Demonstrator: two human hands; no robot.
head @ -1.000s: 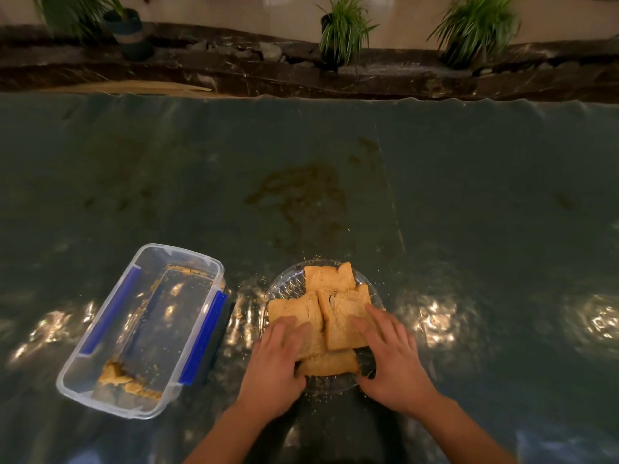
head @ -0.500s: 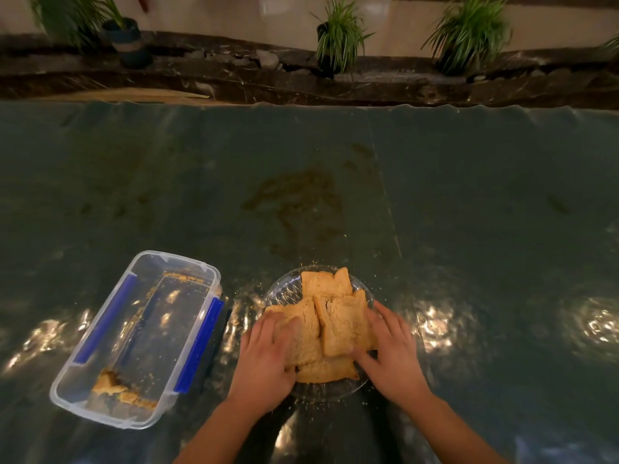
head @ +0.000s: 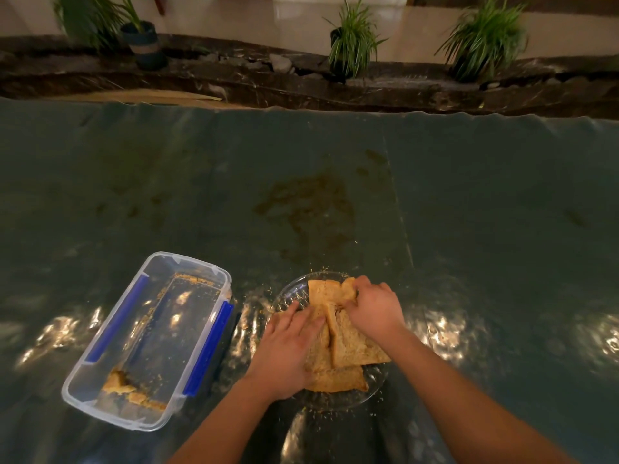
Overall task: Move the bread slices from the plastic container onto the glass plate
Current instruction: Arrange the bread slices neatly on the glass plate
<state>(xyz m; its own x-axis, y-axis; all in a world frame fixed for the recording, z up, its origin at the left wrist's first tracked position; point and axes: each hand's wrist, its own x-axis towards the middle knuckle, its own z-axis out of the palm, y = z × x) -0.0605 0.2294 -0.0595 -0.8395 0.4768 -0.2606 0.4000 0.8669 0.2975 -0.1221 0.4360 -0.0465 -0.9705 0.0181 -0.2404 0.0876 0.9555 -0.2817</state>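
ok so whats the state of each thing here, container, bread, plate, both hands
plastic container: open, no lid on it, only broken bits and crumbs left at its near end
bread slices: piled overlapping on the plate
glass plate: upright on the table, crumbs around it
left hand: flat, pressing on the slices
right hand: fingers curled on the far slice

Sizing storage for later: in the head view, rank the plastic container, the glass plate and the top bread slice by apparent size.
1. plastic container
2. glass plate, somewhat smaller, partly hidden by bread and hands
3. top bread slice, clearly smallest
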